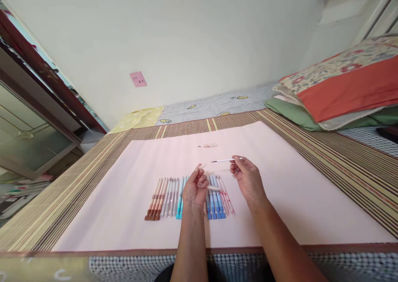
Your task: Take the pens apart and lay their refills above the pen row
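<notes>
My right hand (248, 178) pinches a thin white pen refill (222, 161) by its back end, its dark point facing left. Between the thumb and forefinger of my left hand (195, 186) is a small pale, pointed pen piece (202, 166), close to the refill's point but apart from it. A clear pen barrel (213, 188) sticks out to the right from the curled fingers of that hand. Below lies a row of pens: brown ones (157, 199), clear ones (170, 197), turquoise ones (180, 199), blue ones (217, 201) and red-patterned ones (228, 199). My left hand and forearm hide part of the row.
Pen parts (207, 145) lie farther back on the pale pink sheet (118, 182). Beneath it is a striped mat (40, 215). Folded bedding (345, 83) is piled at the right. A pink note (138, 79) sticks to the white wall (202, 37) behind.
</notes>
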`<state>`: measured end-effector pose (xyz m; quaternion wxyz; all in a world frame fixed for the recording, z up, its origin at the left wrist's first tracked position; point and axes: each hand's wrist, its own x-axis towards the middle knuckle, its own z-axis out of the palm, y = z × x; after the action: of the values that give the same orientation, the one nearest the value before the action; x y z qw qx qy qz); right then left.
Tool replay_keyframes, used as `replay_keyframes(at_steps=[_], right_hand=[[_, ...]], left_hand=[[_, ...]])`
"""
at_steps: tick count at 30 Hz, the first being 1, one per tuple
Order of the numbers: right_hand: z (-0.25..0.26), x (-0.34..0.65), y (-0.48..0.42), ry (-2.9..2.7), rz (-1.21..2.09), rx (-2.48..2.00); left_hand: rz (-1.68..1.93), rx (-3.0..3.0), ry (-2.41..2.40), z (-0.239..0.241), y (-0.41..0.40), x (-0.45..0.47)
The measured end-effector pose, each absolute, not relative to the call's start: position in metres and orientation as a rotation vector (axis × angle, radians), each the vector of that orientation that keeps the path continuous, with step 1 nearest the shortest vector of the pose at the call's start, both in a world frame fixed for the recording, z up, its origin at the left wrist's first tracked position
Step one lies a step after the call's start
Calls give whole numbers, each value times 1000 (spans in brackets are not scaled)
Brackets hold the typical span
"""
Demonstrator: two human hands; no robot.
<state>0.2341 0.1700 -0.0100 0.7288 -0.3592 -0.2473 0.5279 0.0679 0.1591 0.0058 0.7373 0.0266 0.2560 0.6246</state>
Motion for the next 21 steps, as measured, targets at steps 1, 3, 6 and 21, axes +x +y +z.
replay_keyframes(at_steps=[1,3,6,21], right_hand=[[-11,234,171,-542,1166,-787],[-12,233,171,-535,1178,-781],[-13,232,172,-533,1190,-781],[-6,223,167,-645,1189,-859]], left_hand=[[1364,49,539,6,159,68],[1342,43,476,7,158,70],[1309,77,426,8,156,72],[1395,309,556,-4,156,78]])
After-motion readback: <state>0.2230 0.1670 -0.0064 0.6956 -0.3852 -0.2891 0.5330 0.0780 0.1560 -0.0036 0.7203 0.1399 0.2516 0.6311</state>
